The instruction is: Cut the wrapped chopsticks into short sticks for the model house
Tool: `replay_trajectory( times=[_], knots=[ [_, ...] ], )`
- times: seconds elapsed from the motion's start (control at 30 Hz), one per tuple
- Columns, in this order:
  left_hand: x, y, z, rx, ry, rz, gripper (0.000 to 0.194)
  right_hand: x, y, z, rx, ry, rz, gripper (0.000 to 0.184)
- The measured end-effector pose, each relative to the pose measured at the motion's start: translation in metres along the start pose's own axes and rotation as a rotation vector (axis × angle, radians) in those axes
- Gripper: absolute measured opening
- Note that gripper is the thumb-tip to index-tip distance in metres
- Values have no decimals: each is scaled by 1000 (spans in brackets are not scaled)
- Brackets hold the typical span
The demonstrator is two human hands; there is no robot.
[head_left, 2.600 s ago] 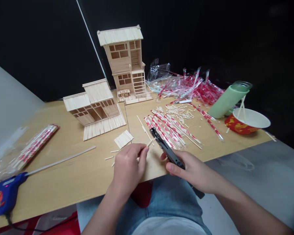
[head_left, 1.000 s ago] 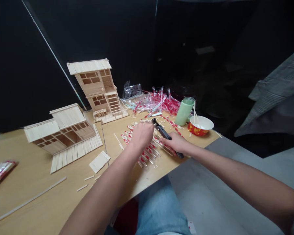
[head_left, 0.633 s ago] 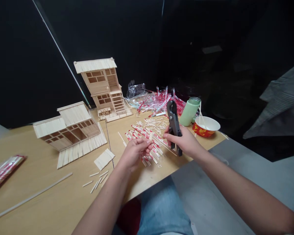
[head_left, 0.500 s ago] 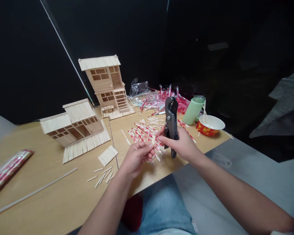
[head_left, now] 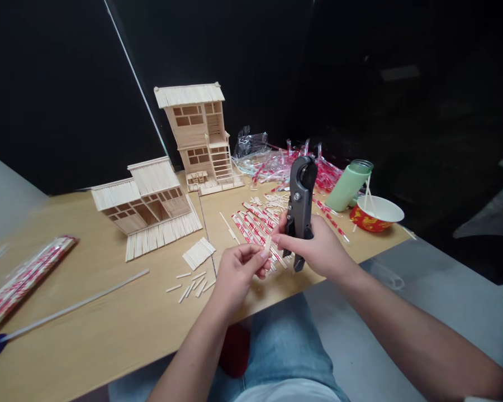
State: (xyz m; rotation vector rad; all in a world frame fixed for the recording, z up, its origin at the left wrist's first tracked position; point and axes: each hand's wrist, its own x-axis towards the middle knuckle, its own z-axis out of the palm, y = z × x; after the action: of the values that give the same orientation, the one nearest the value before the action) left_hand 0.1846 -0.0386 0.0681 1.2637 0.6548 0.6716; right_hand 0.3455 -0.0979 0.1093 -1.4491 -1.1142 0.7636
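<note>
Left hand (head_left: pixel 241 271): pinched on 1 or more short wooden sticks (head_left: pixel 267 246), long axis pointing far, leaning right, beside the right fingertips; contact cannot be confirmed. Right hand (head_left: pixel 322 245): wrapped around an upright plier-type cutter (head_left: pixel 300 198). Wrapped chopsticks (head_left: pixel 246 228) lie beyond; table (head_left: pixel 126 329) room extends left.

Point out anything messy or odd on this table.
Crumpled wrappers lie heaped at the back, with short stick scraps strewn in front: untidy compared with the evenly lined stick panel. The green bottle seems to lean, though camera distortion may explain that. No spill shows.
</note>
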Motion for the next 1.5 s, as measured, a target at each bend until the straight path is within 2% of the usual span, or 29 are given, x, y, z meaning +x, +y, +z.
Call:
replay_trajectory(
  times=[0.27,0.5,0.6,0.7,0.87,1.0,1.13,1.3,1.5],
  knots=[
    [-18,4,1,2,124,79,35,-6,5,21,175,28,-11,22],
    [-41,-1,-10,-97,101,98,34,-20,-8,51,469,-15,137,40],
    [-54,-2,-15,-200,73,52,31,-26,-15,62,511,-80,175,42],
    [-69,-1,-20,-374,25,-56,31,-33,-21,71,541,-146,179,42],
    [-88,1,-28,-619,-28,-164,33,-41,-22,84,571,-222,113,41],
    [-95,-3,-35,-724,-42,-211,32,-44,-16,91,591,-300,74,36],
    [-97,-7,-45,-668,38,-193,30,-44,-11,92,489,-326,61,35],
    [-98,-15,-55,-490,138,-185,35,-43,-7,93,289,-302,89,31],
    [-103,-25,-56,-172,357,-198,44,-50,-1,105,212,-264,253,30]
  ],
)
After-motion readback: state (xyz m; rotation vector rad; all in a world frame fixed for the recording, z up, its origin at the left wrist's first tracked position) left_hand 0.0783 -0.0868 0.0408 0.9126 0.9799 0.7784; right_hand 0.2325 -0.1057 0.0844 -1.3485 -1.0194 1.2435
